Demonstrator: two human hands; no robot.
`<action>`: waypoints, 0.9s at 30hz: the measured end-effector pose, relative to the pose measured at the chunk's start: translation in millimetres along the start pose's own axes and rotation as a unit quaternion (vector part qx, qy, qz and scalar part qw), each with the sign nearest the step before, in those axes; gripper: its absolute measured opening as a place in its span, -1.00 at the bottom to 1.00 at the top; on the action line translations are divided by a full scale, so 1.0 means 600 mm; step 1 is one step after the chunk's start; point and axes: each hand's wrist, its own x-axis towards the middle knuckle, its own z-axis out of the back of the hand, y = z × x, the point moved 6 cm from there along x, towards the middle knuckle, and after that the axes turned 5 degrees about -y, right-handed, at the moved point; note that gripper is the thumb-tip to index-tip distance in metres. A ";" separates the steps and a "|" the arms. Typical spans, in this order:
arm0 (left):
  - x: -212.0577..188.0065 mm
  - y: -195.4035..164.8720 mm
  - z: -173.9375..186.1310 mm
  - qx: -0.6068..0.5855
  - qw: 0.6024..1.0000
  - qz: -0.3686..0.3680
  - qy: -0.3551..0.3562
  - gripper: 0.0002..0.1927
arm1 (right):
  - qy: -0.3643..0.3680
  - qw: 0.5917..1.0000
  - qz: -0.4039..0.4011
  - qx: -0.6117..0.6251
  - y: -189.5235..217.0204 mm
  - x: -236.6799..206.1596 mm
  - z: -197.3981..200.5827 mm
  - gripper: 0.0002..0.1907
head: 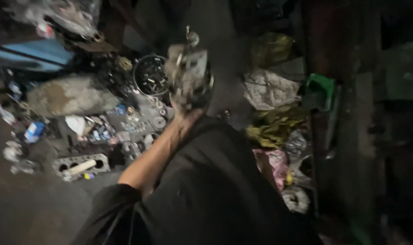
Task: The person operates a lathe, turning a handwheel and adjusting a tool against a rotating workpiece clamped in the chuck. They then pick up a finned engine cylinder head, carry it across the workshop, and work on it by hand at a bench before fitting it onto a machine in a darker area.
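Metal part [189, 75] — grimy, blurred, held up at upper centre of frame | left hand [184, 113] gripping it from below, I see the bare forearm rising from lower left | right hand: I can't see it | round tin of bolts [149, 75] just left of it | cloth heap [272, 113] at right

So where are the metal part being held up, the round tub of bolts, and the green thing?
metal part [190, 75], head view, its grey middle.
round tub of bolts [148, 76], head view, its dark contents.
green thing [320, 90], head view, its front face.
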 end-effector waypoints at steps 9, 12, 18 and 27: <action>0.284 0.050 -0.046 -0.542 0.772 0.221 -0.249 -0.58 | -0.091 0.986 0.137 0.021 0.426 0.277 0.326 -0.51; 0.408 0.087 -0.004 -0.568 0.756 0.210 -0.248 -0.53 | -0.111 0.980 0.143 0.078 0.552 0.334 0.383 -0.49; 0.672 0.057 0.042 -0.507 0.807 0.186 -0.241 -0.64 | -0.014 0.972 0.147 -0.183 0.724 0.402 0.424 -0.41; 0.895 -0.042 0.000 -0.321 0.857 0.289 -0.283 -0.35 | -0.171 0.944 0.245 0.143 0.997 0.469 0.679 -0.58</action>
